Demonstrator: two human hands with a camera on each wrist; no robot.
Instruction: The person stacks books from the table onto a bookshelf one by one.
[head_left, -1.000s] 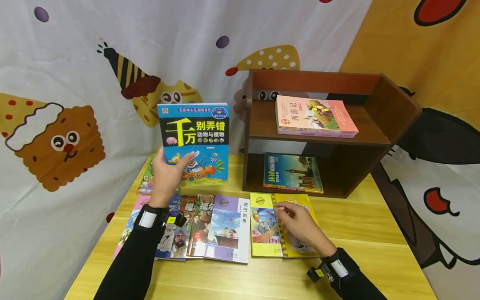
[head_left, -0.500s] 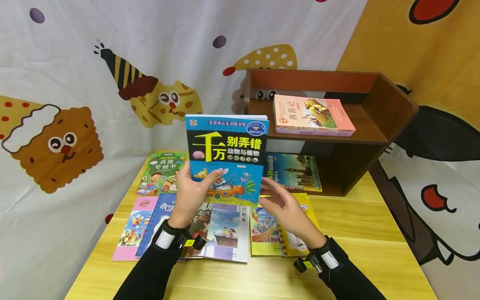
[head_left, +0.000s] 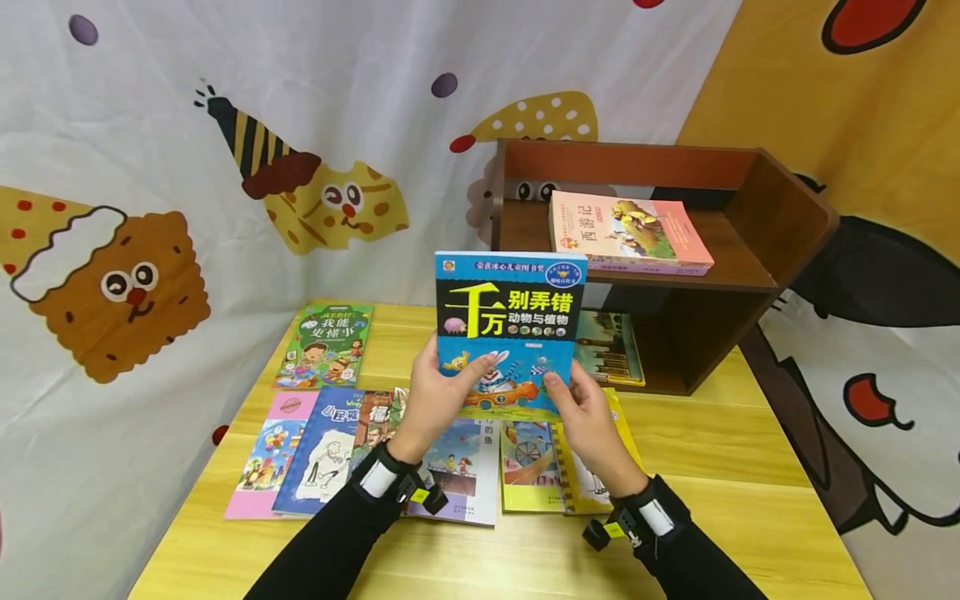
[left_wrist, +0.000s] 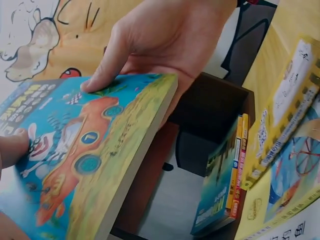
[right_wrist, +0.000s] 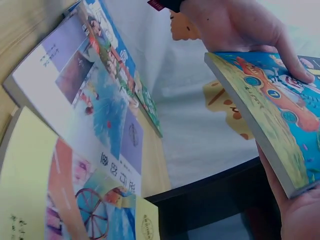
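Note:
A blue book [head_left: 510, 333] with a black title band and a rabbit in an orange car is held up in front of the bookshelf, cover toward me. My left hand [head_left: 437, 396] grips its left lower side, thumb across the cover. My right hand [head_left: 594, 425] grips its lower right corner, thumb on the front and fingers behind. Both wrist views show the book [left_wrist: 95, 150] pinched from both sides, its bottom page edge visible. Below it lie a purple-and-white book [head_left: 457, 475] and two yellow books [head_left: 532, 467], partly covered by my hands.
A brown two-tier bookshelf [head_left: 780, 217] stands at the back right. Pink books [head_left: 630, 229] lie stacked on its upper tier, and a teal-covered stack [head_left: 611, 346] on the lower. On the wooden table [head_left: 720, 467] lie a green book [head_left: 322, 346], a pink book [head_left: 270, 454] and a blue one [head_left: 322, 458].
My left hand has carried the blue book right and down, from above the green book to before the shelf. My right hand has risen from the yellow books and taken hold of its right side.

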